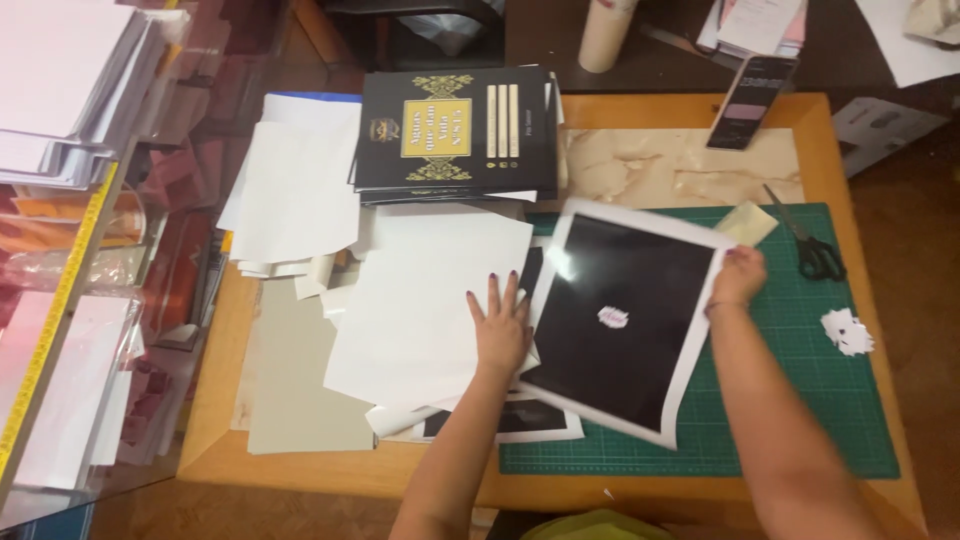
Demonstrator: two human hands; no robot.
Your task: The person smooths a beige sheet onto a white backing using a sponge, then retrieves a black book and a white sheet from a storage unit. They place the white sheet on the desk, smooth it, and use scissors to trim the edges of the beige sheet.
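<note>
My right hand (738, 276) grips the right edge of a glossy black sheet with a white border (620, 320), which is lifted and tilted above the green cutting mat (790, 390). A small white scrap sits on the sheet's middle. My left hand (500, 325) lies flat, fingers spread, on a stack of white sheets (420, 300) just left of the black sheet. Under the stack another black printed sheet (525, 420) peeks out.
A pile of black books with gold ornament (455, 130) lies at the back. Black scissors (812, 245), a yellowish squeegee (745, 222) and a white paper scrap (848, 332) rest on the mat. A phone (750, 100) and a paper roll (605, 35) stand behind. Stacked paper fills shelves (60, 200) at left.
</note>
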